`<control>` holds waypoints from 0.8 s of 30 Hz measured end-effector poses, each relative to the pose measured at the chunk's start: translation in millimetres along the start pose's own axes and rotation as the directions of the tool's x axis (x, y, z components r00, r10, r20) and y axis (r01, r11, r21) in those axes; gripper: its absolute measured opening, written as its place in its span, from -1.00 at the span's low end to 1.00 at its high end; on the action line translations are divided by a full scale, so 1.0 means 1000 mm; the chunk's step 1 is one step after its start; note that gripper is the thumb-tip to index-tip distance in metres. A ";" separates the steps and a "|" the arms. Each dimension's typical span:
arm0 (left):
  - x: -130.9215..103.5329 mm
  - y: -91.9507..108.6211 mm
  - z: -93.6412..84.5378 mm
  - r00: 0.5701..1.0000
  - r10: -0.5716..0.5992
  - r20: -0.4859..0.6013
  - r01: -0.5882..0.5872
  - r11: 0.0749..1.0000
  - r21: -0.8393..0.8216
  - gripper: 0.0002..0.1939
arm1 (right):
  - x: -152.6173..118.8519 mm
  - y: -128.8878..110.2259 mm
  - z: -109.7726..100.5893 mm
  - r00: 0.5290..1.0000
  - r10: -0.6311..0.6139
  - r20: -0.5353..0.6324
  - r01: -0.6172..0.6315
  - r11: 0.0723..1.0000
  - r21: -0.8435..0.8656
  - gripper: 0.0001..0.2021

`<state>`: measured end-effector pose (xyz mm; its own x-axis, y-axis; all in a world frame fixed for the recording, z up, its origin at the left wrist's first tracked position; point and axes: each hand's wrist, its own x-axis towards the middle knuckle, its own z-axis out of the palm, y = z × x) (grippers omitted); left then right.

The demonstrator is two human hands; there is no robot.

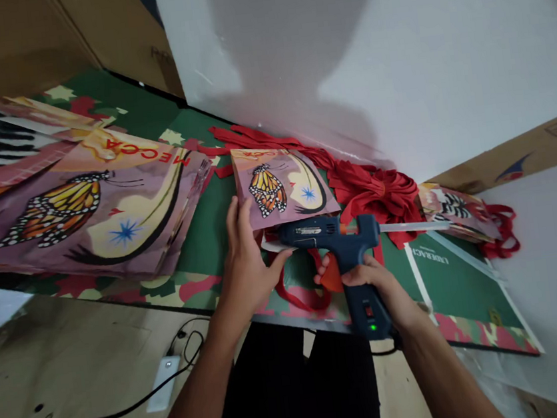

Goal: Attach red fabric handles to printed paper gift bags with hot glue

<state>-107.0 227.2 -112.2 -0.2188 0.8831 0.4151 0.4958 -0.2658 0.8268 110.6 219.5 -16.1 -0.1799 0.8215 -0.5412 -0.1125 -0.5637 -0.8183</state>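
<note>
My right hand (pixel 380 281) grips a dark blue hot glue gun (pixel 319 233), fingers at its orange trigger. A green light glows on the handle, and a pale glue stick (pixel 411 226) juts from its back. The nozzle points left, along the near edge of a small printed paper bag (pixel 283 185) showing a butterfly and a bird. My left hand (pixel 244 260) holds that bag's left near corner, thumb stretched toward the nozzle. A red ribbon handle (pixel 303 305) loops down from the bag's near edge. The gun partly hides that edge, so whether glue is there cannot be seen.
Larger printed bags (pixel 107 208) lie stacked at left. Red ribbons (pixel 377 188) are bunched behind the bag, and finished-looking small bags (pixel 460 212) with red handles lie at right. A white panel (pixel 441 49) stands behind. A black cable and white power strip (pixel 163 383) are on the floor.
</note>
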 end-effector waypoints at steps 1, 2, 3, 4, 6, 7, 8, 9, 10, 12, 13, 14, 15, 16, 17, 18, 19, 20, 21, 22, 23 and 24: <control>0.000 -0.001 0.000 1.000 0.005 -0.001 -0.005 1.000 0.004 0.22 | 0.003 0.001 0.000 1.000 0.015 0.014 -0.016 1.000 0.016 -0.72; 0.001 -0.002 0.000 1.000 0.012 -0.003 -0.012 1.000 0.008 0.23 | 0.005 0.001 0.001 0.999 0.028 0.025 -0.028 0.999 0.024 -0.72; 0.001 -0.004 0.000 1.000 0.021 -0.005 -0.021 1.000 0.012 0.23 | 0.007 0.001 0.001 0.999 0.036 0.035 -0.037 0.999 0.027 -0.73; 0.002 -0.005 -0.001 0.999 0.031 -0.005 -0.031 0.999 0.016 0.24 | 0.008 0.001 0.001 0.998 0.039 0.048 -0.041 0.999 0.028 -0.74; 0.003 -0.007 -0.001 0.999 0.053 0.001 -0.053 0.998 0.022 0.24 | 0.010 0.000 0.003 0.996 0.036 0.087 -0.039 0.999 0.030 -0.75; 0.003 -0.008 -0.002 0.998 0.061 0.005 -0.061 0.998 0.024 0.24 | 0.011 -0.001 0.004 0.994 0.033 0.108 -0.036 0.999 0.026 -0.75; 0.003 -0.009 -0.002 0.998 0.066 0.010 -0.067 0.997 0.024 0.25 | 0.012 -0.002 0.004 0.992 0.033 0.124 -0.036 0.999 0.019 -0.75; 0.004 -0.010 -0.002 0.998 0.069 0.013 -0.069 0.997 0.024 0.25 | 0.013 -0.002 0.005 0.990 0.036 0.134 -0.038 0.999 0.012 -0.74; 0.004 -0.011 -0.002 0.997 0.071 0.015 -0.071 0.997 0.023 0.26 | 0.014 -0.003 0.005 0.989 0.042 0.141 -0.044 0.999 0.006 -0.73; 0.004 -0.012 -0.002 0.997 0.070 0.018 -0.070 0.997 0.017 0.27 | 0.016 -0.003 0.004 0.987 0.056 0.154 -0.057 0.998 -0.001 -0.73; 0.004 -0.013 -0.003 0.997 0.068 0.019 -0.069 0.998 0.015 0.28 | 0.018 -0.002 0.004 0.985 0.057 0.162 -0.058 0.998 -0.002 -0.73; 0.004 -0.013 -0.003 0.998 0.067 0.019 -0.067 0.998 0.013 0.29 | 0.019 -0.002 0.003 0.983 0.054 0.174 -0.054 0.999 -0.007 -0.74; 0.004 -0.014 -0.003 0.998 0.067 0.021 -0.067 0.998 0.012 0.29 | 0.020 -0.001 0.001 0.981 0.046 0.187 -0.044 0.999 -0.017 -0.76; 0.003 -0.014 -0.003 0.997 0.068 0.022 -0.068 0.998 0.013 0.29 | 0.021 -0.001 0.000 0.979 0.036 0.202 -0.031 0.999 -0.029 -0.77; 0.003 -0.014 -0.003 0.997 0.070 0.023 -0.070 0.997 0.013 0.28 | 0.022 -0.001 -0.001 0.976 0.026 0.216 -0.018 0.999 -0.042 -0.78; 0.003 -0.013 -0.003 0.997 0.071 0.024 -0.071 0.997 0.014 0.28 | 0.023 -0.001 -0.002 0.973 0.022 0.229 -0.009 0.998 -0.055 -0.79; 0.003 -0.013 -0.003 0.997 0.070 0.025 -0.071 0.997 0.014 0.27 | 0.024 -0.002 -0.002 0.971 0.022 0.240 -0.006 0.998 -0.065 -0.80; 0.003 -0.013 -0.003 0.997 0.069 0.026 -0.069 0.998 0.014 0.27 | 0.024 -0.002 -0.003 0.969 0.024 0.247 -0.006 0.997 -0.071 -0.81; 0.003 -0.013 -0.003 0.997 0.067 0.027 -0.067 0.998 0.014 0.27 | 0.024 -0.003 -0.003 0.967 0.025 0.252 -0.006 0.997 -0.078 -0.82; 0.003 -0.013 -0.003 0.997 0.067 0.029 -0.067 0.998 0.015 0.27 | 0.024 -0.003 -0.003 0.967 0.026 0.255 -0.004 0.996 -0.087 -0.82; 0.003 -0.013 -0.003 0.997 0.069 0.032 -0.069 0.997 0.016 0.27 | 0.024 -0.004 -0.003 0.967 0.026 0.254 -0.002 0.995 -0.095 -0.82; 0.004 -0.013 -0.003 0.997 0.071 0.033 -0.071 0.997 0.015 0.27 | 0.023 -0.005 -0.003 0.968 0.027 0.249 -0.001 0.995 -0.102 -0.83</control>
<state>-116.9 232.4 -120.2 -0.1550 0.8746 0.4595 0.5230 -0.3220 0.7892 109.9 241.2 -25.4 -0.4204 0.7587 -0.4976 -0.0122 -0.5531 -0.8330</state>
